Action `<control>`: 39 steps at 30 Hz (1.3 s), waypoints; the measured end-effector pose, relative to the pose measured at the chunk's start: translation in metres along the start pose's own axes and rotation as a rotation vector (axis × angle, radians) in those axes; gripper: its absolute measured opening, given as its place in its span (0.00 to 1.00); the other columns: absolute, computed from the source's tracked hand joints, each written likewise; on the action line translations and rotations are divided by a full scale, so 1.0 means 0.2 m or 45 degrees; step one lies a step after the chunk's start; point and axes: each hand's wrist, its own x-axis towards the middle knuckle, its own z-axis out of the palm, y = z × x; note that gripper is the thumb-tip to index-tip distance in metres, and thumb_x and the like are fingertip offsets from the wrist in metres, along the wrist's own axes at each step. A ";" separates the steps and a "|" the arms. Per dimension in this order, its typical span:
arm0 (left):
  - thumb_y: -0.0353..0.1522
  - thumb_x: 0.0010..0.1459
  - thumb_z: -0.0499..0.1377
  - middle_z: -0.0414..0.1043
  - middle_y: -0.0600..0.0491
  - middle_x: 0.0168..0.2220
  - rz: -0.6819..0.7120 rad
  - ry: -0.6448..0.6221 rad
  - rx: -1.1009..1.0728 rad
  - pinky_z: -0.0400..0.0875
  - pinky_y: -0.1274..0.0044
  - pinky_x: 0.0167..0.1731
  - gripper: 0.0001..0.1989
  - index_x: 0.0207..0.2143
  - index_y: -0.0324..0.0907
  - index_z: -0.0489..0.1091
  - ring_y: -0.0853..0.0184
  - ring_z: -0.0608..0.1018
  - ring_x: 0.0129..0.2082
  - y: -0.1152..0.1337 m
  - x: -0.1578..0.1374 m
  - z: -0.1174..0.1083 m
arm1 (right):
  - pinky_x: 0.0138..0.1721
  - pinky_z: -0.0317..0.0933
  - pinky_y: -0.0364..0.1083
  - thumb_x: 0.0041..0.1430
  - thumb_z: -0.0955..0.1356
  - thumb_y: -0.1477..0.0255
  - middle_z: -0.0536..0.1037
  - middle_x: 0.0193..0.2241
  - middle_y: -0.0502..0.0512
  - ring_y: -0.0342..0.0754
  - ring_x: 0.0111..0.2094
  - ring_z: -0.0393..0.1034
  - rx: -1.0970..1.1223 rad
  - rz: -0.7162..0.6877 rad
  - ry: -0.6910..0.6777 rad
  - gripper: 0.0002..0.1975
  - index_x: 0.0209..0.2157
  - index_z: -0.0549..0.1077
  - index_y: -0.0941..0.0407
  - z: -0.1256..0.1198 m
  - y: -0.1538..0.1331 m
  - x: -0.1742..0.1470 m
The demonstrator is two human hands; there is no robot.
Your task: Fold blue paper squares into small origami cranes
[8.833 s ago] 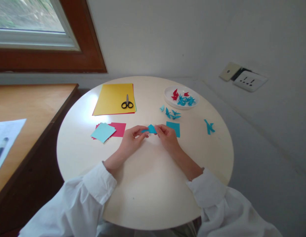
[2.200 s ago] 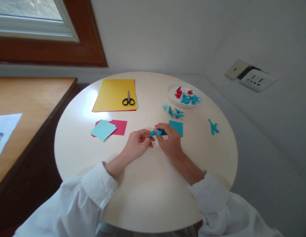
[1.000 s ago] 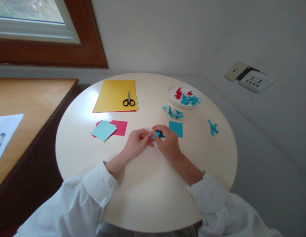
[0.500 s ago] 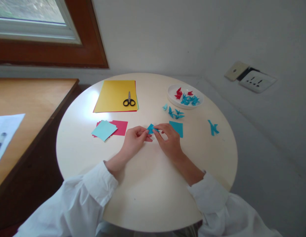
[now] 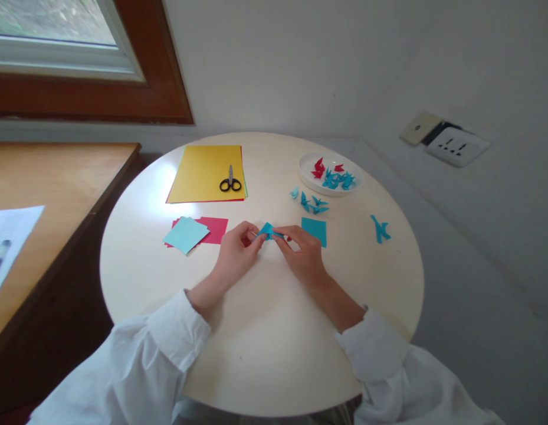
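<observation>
Over the middle of the round white table (image 5: 265, 330), a small folded piece of blue origami paper (image 5: 268, 229) is pinched between both hands. My left hand (image 5: 239, 247) grips its left side with thumb and fingers. On the other side my right hand (image 5: 302, 251) has it between thumb and index finger. Parts of the paper are hidden by the fingertips. Just beyond my right hand lies a flat blue paper square (image 5: 315, 230). Several folded blue paper cranes (image 5: 318, 206) and a pale blue one (image 5: 294, 193) rest behind it.
A white plate (image 5: 305, 180) with red and blue paper cranes stands at the back right. Scissors (image 5: 230, 185) lie on yellow sheets (image 5: 203, 171). Light blue squares (image 5: 186, 235) overlap pink ones (image 5: 218, 230) at left. Blue scraps (image 5: 380, 229) lie far right.
The blue paper has opened out sideways between my fingertips and looks wider. The fingers of my left hand have drawn in from beneath it. The view has shifted slightly.
</observation>
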 end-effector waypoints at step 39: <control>0.23 0.51 0.55 0.66 0.50 0.38 0.686 -0.010 0.311 0.68 0.76 0.37 0.09 0.33 0.42 0.68 0.67 0.71 0.40 -0.05 0.01 -0.03 | 0.32 0.69 0.45 0.49 0.68 0.74 0.79 0.30 0.52 0.43 0.29 0.73 0.628 0.360 -0.067 0.03 0.27 0.76 0.54 0.01 0.02 0.01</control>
